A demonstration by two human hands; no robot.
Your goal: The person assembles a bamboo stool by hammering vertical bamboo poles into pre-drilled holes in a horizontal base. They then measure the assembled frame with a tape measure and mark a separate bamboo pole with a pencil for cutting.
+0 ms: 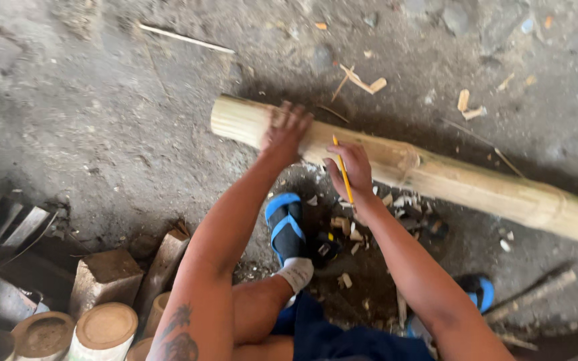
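Observation:
A long pale bamboo pole (463,184) lies on the dirt ground, running from upper middle to the right edge. My left hand (283,132) rests flat on the pole close to its cut left end, fingers spread. My right hand (350,170) sits against the pole's near side and holds a yellow pencil (342,172), which points up toward the pole. Below the hands, my foot in a blue and black sandal (287,228) with a white sock stands on the ground.
Wood chips (361,81) and splinters lie scattered around the pole. Cut bamboo sections (105,327) and wood blocks (102,275) stand at the lower left. A thin stick (185,39) lies at the top. A second blue sandal (479,292) shows at lower right.

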